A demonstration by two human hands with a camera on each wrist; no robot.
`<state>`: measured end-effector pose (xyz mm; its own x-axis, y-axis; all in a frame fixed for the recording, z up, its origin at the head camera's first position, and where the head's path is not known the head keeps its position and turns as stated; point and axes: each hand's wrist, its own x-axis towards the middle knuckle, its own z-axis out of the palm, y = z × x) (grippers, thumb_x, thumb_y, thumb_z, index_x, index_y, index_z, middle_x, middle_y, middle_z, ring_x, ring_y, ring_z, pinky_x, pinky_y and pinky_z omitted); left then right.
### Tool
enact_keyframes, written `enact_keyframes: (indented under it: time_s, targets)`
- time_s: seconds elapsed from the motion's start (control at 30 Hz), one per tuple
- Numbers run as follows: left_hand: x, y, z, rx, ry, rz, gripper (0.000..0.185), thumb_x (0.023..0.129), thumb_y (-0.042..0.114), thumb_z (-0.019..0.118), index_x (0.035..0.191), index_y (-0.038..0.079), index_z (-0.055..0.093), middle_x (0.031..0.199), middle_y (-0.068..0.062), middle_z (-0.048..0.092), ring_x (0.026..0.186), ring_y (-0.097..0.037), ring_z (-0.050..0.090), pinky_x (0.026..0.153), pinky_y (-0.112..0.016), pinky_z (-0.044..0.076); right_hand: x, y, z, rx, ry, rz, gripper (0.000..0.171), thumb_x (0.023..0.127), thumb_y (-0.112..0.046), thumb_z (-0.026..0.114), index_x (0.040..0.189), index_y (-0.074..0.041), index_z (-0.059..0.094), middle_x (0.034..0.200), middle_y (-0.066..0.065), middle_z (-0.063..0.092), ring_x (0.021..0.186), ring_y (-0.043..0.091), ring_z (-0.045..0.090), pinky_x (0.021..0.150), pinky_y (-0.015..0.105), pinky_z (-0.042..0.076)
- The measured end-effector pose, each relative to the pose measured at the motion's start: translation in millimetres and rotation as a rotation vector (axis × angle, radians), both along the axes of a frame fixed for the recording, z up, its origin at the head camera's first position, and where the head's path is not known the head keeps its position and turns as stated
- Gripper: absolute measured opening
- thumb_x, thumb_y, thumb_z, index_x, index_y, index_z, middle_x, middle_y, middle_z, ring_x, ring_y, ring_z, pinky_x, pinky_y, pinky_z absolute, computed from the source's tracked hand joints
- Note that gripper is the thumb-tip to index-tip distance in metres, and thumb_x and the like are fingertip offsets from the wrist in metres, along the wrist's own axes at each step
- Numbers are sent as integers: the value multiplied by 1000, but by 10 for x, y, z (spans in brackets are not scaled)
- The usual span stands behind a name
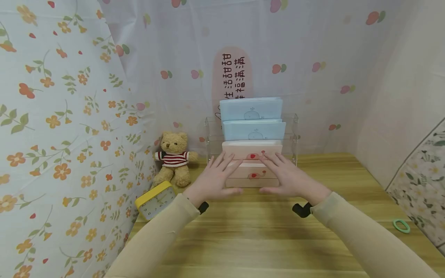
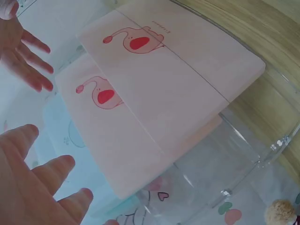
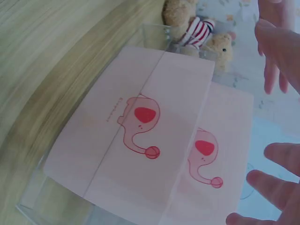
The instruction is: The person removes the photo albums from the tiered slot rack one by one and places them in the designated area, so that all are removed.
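Note:
A clear stepped rack stands against the back curtain. Flat, soft-looking packs lean in its tiers: a front pink pack and a second pink pack, both with a red elephant drawing, then a lower blue pack and an upper blue pack, each with a whale. My left hand is spread at the left side of the pink packs, fingers straight and holding nothing. Mirroring it on the right, my right hand also has its fingers extended. Both wrist views show the hands over the packs.
A teddy bear in a striped shirt sits left of the rack. In front of it leans a yellow clock, close to my left forearm. A green ring lies by the right edge of the wooden table. Printed curtains surround it.

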<state>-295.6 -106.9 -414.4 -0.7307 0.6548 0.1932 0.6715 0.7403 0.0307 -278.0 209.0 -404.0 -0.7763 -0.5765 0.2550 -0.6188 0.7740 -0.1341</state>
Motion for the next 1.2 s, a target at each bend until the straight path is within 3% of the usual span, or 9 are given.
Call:
enact_keyframes:
  time_s: [0.17, 0.33, 0.5, 0.67, 1.0, 1.2]
  targets:
    - [-23, -41, -72, 115, -6, 50, 97, 102, 72, 64, 178, 27, 22, 186, -13, 19, 172, -45, 13, 135, -70, 20, -31, -3, -64, -114, 51, -43, 86, 96, -43, 86, 164, -5, 49, 162, 24, 54, 146, 54, 54, 119, 72, 46]
    - [-72, -66, -225, 314, -31, 135, 89, 105, 57, 69, 176, 23, 28, 184, -16, 23, 171, -47, 15, 136, -68, 22, -88, 37, -175, -240, 75, -155, 63, 98, -33, 85, 150, -4, 62, 142, 22, 64, 129, 46, 65, 110, 66, 55]
    - [-176, -150, -435, 546, -59, 287, 79, 109, 45, 68, 175, 25, 31, 182, -14, 28, 169, -43, 25, 133, -67, 30, -177, 118, -306, -350, -36, -272, 64, 102, -35, 81, 149, 1, 57, 144, 27, 57, 127, 48, 63, 108, 67, 55]
    - [-278, -268, -627, 715, -149, 399, 81, 109, 42, 68, 176, 23, 27, 179, -15, 32, 164, -42, 36, 130, -65, 38, -265, 211, -408, -476, -165, -348, 71, 106, -40, 74, 155, 5, 49, 154, 32, 49, 137, 53, 55, 114, 70, 49]
    - [-443, -384, -983, 937, -300, 472, 79, 109, 40, 69, 175, 23, 29, 176, -16, 43, 160, -45, 43, 128, -67, 39, -375, 260, -568, -632, -252, -386, 76, 106, -42, 75, 156, 7, 46, 153, 34, 53, 140, 54, 56, 120, 68, 47]
    - [-501, -385, -1179, 1015, -340, 475, 66, 111, 27, 66, 171, 16, 40, 170, -18, 51, 149, -48, 56, 118, -62, 52, -420, 216, -628, -694, -293, -373, 69, 105, -38, 77, 154, 2, 49, 154, 31, 56, 143, 53, 56, 122, 65, 46]
